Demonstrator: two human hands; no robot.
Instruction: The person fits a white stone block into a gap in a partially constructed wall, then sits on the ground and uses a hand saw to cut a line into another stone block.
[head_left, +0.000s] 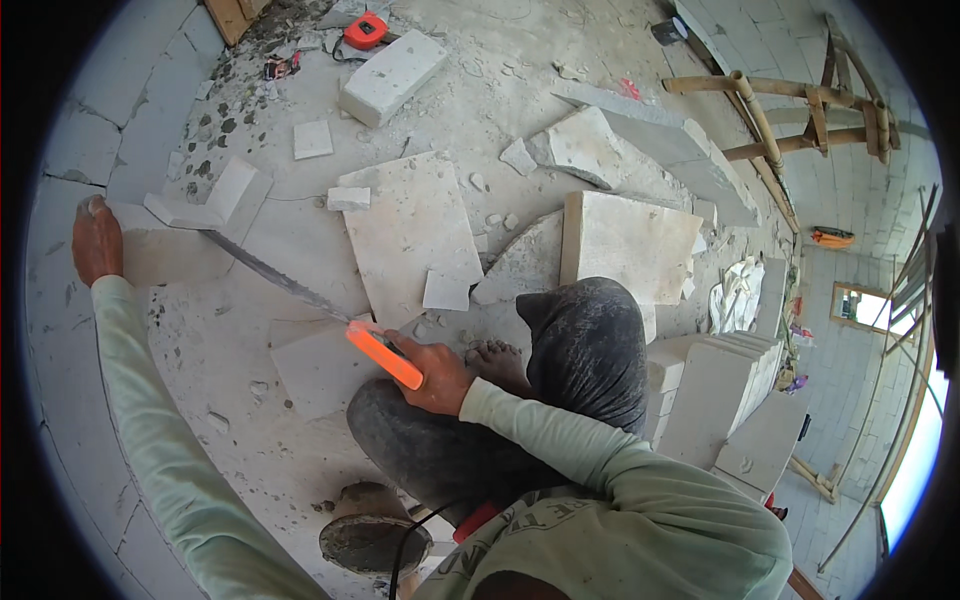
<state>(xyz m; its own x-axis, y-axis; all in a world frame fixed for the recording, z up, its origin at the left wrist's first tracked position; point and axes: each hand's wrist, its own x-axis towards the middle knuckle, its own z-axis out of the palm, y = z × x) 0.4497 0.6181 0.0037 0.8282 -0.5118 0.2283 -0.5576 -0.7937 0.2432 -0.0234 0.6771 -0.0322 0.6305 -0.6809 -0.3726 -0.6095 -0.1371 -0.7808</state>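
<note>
My left hand (97,243) grips the outer end of a pale block (175,255) beside the block wall on the left. My right hand (428,376) is closed on the orange handle of a handsaw (385,352). The saw's long toothed blade (285,282) slants up-left to the block, at the edge of two thinner angled pieces (240,200) lying over it; whether it sits in a cut is unclear. A flat slab (405,230) with small offcuts lies right of the blade.
An orange tape measure (365,30), loose block (390,80) and broken slabs (650,150) lie ahead. Stacked blocks (715,390) stand at my right, near bamboo trestles (770,110). A mortar bucket (375,540) with a cord is below me. The block wall (65,350) borders my left.
</note>
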